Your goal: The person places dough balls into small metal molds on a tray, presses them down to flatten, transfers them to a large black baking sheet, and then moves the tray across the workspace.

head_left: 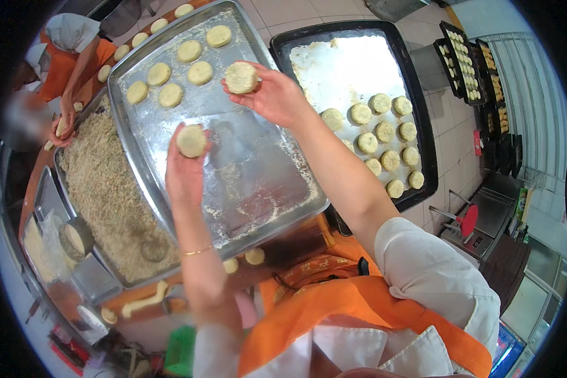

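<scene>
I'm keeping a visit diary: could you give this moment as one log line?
left hand: holds round cake | right hand: holds second cake | below: silver tray, six cakes | beside: black-rimmed tray, more cakes

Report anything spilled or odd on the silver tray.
Pale crumbs lie loose on the silver tray, notably along its right side, away from the round cakes, so they look spilled.

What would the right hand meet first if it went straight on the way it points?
Probably the nearest round dough piece on the silver tray; depth is unclear, so the right hand might pass above.
</scene>
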Demonstrator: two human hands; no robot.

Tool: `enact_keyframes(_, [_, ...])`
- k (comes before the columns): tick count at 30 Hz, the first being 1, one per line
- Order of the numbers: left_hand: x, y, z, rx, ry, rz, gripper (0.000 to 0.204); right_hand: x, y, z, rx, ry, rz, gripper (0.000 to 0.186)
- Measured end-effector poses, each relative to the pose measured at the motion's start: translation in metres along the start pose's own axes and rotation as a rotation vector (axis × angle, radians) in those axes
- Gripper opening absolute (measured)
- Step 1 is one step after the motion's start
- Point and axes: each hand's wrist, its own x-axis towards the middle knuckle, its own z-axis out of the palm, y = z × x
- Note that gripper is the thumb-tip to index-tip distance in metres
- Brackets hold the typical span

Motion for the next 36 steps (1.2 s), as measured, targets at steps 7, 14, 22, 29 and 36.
enact_keyframes(7, [0.018,-0.1,0.129,0.338,-0.149,-0.065,0.043,-0.071,-0.095,-0.063,-0.489,0.311,-0.094,0.039])
enact_keyframes(14, [0.075,-0.192,0.197,0.809,-0.068,-0.067,0.037,-0.104,-0.149,-0.175,-1.284,0.589,0.047,0.046])
enact_keyframes(22, [0.112,-0.235,0.184,1.16,-0.006,0.093,0.04,-0.104,-0.139,-0.186,-1.866,0.6,-0.013,0.042])
enact_keyframes(29, [0.063,-0.199,0.189,1.344,0.001,0.483,0.041,-0.108,-0.131,-0.18,-1.957,0.637,-0.429,0.046])
enact_keyframes(36, [0.06,-0.087,0.128,1.325,0.102,0.867,0.042,-0.105,-0.114,-0.119,-1.863,0.442,-0.716,0.049])
